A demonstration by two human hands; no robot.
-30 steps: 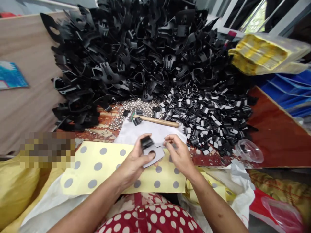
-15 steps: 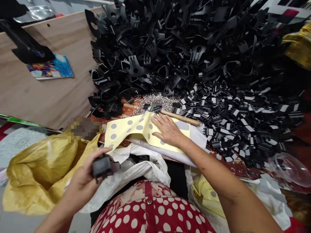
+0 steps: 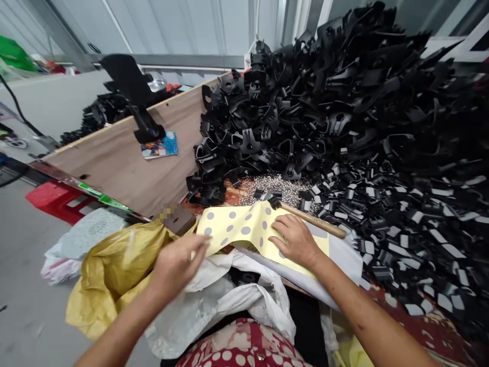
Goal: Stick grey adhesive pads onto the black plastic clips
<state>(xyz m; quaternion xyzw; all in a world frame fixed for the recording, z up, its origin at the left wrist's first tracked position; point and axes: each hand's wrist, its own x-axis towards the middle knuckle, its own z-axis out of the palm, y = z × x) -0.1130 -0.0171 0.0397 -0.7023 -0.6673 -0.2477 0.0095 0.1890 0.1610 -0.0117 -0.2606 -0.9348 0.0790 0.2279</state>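
At a cluttered bench (image 3: 385, 300), a worker's right hand (image 3: 296, 239) rests on a yellow sheet (image 3: 255, 221) with gray dots, fingers open and lightly bent across its surface. The left hand (image 3: 178, 265) reaches to the sheet's left end, fingers curled toward the corner; whether they pinch it or only hover beside it, one cannot tell. The sheet lies along the bench's near edge, bowed up in the middle, its right part over a white cloth (image 3: 346, 257). A wooden-handled hammer (image 3: 313, 219) lies just beyond the right hand, near scattered small silver pieces (image 3: 263, 188). Behind them rises a heap of black parts (image 3: 290, 122), with black-and-white clips (image 3: 382, 229) spread to the right. A yellow sack (image 3: 122, 275) sags below the left forearm's side of the bench.
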